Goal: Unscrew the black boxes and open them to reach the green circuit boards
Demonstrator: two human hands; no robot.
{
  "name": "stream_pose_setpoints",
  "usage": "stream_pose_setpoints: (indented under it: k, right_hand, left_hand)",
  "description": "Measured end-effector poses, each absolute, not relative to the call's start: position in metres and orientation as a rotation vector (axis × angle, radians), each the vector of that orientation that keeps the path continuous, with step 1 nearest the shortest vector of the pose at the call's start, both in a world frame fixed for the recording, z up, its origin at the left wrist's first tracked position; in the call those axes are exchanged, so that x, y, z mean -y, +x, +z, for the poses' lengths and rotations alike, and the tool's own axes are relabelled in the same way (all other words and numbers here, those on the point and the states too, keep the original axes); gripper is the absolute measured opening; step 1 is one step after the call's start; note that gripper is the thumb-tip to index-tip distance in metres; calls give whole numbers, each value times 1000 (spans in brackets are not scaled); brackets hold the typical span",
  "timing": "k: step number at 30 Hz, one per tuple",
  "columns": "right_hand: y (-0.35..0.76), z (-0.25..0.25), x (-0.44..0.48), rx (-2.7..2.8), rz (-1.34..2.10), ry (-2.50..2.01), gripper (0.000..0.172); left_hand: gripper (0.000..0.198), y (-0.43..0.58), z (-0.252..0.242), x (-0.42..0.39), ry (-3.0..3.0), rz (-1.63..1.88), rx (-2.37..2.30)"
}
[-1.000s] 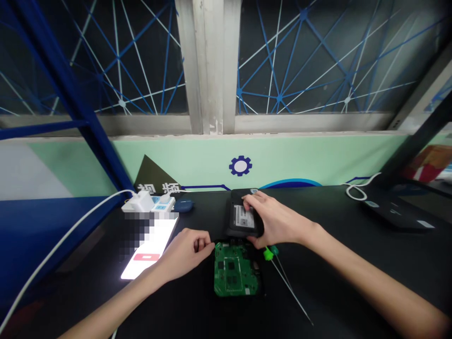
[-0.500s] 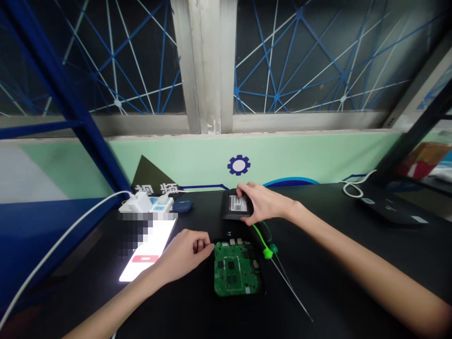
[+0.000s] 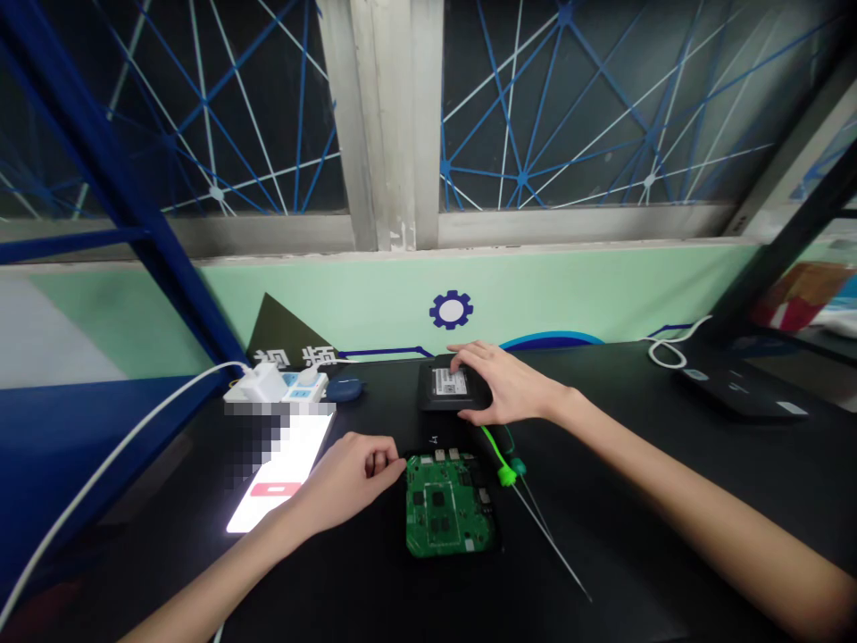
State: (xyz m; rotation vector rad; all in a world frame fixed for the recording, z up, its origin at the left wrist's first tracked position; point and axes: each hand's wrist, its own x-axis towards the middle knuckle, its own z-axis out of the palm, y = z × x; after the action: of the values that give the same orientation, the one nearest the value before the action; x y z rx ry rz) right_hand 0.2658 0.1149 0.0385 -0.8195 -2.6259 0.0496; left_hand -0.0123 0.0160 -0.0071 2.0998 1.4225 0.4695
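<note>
My right hand [image 3: 505,384] is spread wide over the right end of a black cover [image 3: 442,402] at the centre of the frame, fingers by its white label [image 3: 447,384] and thumb at the near edge; I can't tell whether I'm gripping it. Just below it in the frame, at lower centre, lies the green circuit board [image 3: 438,513], its dark surround hard to make out against the black table [image 3: 335,580]. My left hand [image 3: 358,473] is loosely curled, its fingertips at the board's upper-left corner; whether they pinch anything, I can't tell.

Right of the board lie a light green tool [image 3: 509,476] and a dark green tool [image 3: 518,465], close together, their thin shafts pointing to the lower right. A lit phone [image 3: 254,509] lies at centre left, beside my left forearm, with a white power strip [image 3: 304,393] and a dark blue case [image 3: 345,389] above it in the frame. Another flat black device [image 3: 743,393] sits at the far right.
</note>
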Motion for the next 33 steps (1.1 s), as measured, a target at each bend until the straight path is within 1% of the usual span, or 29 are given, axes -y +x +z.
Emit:
stream_pose_setpoints:
  k: [2,6,8,12,18,24,28,33]
  right_hand:
    - [266,44,-106,2596,-1,-794,50]
    - [264,48,-80,2502,-10,-779,18]
    - [262,45,-68,2520,58,-819,11]
    - [262,37,-55,2653,219,-942,12]
    - [261,35,-46,2747,320,-1001,12]
    - [257,32,-40,2821,367,-1015,9]
    - [253,28,-40,2838,343,-1055,10]
    - [236,31,-38,2911,185,-1213,12]
  left_hand:
    - [35,-12,-6,-16,2102,474,-1418]
    - [35,-12,-7,-16,2119,487,-1410]
    - [35,-12,-6,-16,2127,491,-1414]
    - [35,-11,-3,-15,2166,464,-1419]
    - [35,-12,-1,-14,2307,402,-1454]
    - [34,-14,0,-13,2378,371,-1435]
    - [31,-15,0,-13,2399,342,-1426]
    - [30,-17,-5,-16,2480,288,-1462]
